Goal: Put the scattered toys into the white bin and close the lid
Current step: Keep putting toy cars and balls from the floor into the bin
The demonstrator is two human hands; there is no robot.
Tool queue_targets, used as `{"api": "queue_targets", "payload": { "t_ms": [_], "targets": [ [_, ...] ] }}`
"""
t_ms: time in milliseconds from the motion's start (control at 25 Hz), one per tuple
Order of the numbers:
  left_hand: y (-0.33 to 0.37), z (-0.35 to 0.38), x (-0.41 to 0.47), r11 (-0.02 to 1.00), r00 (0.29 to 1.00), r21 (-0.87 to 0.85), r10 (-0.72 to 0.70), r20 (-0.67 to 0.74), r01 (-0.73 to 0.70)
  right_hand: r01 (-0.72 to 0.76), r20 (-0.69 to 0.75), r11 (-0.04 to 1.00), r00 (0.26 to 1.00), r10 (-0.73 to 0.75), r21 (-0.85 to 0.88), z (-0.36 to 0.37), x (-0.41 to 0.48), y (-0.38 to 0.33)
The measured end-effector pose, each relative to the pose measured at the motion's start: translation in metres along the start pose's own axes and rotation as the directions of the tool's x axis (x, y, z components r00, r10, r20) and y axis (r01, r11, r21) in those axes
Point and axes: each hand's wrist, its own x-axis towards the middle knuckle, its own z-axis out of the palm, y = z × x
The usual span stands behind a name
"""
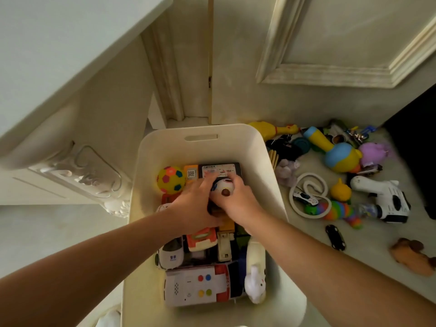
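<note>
In the smooth white bin [236, 131] my right hand [238, 202] curls round a glossy white ball [224, 188] (1 brown spot); left hand [194, 205] seemingly grips its other side.

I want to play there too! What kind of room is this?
Probably a room at home, maybe a play corner: toys lie scattered on the floor beside a bin holding more, and a panelled door stands behind.
</note>
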Motion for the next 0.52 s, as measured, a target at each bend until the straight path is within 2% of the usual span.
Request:
{"api": "queue_targets", "payload": {
  "t_ms": [120,200,240,320,400,480,520],
  "targets": [
    [-0.017,0.003,-0.001,0.970,0.993,0.233,-0.090,0.078,0.070,0.007,0.115,0.982,0.993,0.015,-0.191,-0.001,0.002,0.010],
    [-0.019,0.002,-0.005,0.976,0.989,0.203,-0.103,0.102,0.081,-0.010,0.140,0.972,0.989,0.044,-0.236,-0.011,-0.001,0.008],
    [-0.016,0.000,-0.006,0.989,0.992,0.125,-0.094,0.082,0.083,0.029,0.104,0.969,0.995,-0.004,-0.245,-0.017,-0.004,0.002],
    [-0.005,-0.007,-0.004,0.998,0.996,-0.025,-0.059,-0.062,0.058,0.239,-0.055,0.943,0.965,-0.257,-0.230,-0.037,-0.011,-0.016],
    [0.010,-0.016,0.000,0.997,0.963,-0.075,-0.028,-0.267,0.008,0.481,-0.264,0.876,0.839,-0.475,-0.048,-0.065,-0.009,-0.029],
    [0.028,-0.026,0.008,0.988,0.917,-0.130,0.021,-0.399,-0.079,0.556,-0.458,0.831,0.736,-0.499,-0.012,-0.101,0.013,-0.025],
    [0.036,-0.028,0.013,0.979,0.895,-0.154,0.049,-0.443,-0.130,0.513,-0.531,0.856,0.710,-0.462,-0.060,-0.120,0.030,-0.014]
  ]
}}
